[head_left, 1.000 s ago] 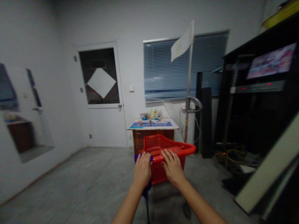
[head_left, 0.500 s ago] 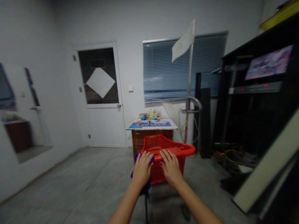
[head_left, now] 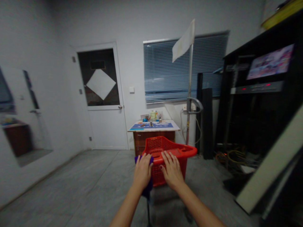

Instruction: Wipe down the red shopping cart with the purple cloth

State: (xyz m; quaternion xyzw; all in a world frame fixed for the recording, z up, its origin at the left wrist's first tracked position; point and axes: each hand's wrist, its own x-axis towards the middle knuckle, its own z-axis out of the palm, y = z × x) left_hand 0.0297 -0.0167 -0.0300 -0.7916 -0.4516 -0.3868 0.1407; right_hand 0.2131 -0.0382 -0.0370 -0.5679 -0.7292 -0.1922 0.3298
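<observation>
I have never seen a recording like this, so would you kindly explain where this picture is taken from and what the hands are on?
No machine is involved here. The picture comes from a camera worn on a person's head, looking forward and down, so the hands are the wearer's own. The right hand rests on the rim of a red basket. The left hand lies on a purple item at the basket's near side. Beyond the basket stands a wooden desk with a blue mat on top.
</observation>
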